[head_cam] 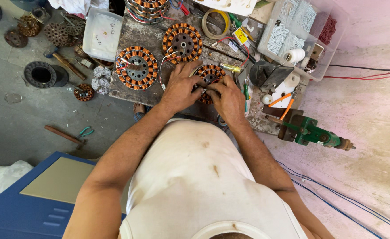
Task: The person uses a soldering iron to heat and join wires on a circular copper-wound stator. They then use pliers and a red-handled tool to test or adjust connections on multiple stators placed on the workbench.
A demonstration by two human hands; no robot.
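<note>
A round motor stator with copper-coloured windings [209, 73] lies on the worn workbench [133, 37] in front of me. My left hand [181, 87] rests on its left side with the fingers spread over the coils. My right hand [227, 98] pinches at its lower right edge, fingertips meeting those of the left. What the fingertips hold is too small to tell. Two more wound stators lie close by, one to the left [136, 67] and one behind [182, 43].
A clear plastic box of white parts [292, 26], a roll of tape [216, 24], screwdrivers [283, 104] and a green bench vise [312, 132] sit to the right. A white tub [102, 33] stands at left. Old rotors, a hammer and pliers [85, 131] lie on the floor.
</note>
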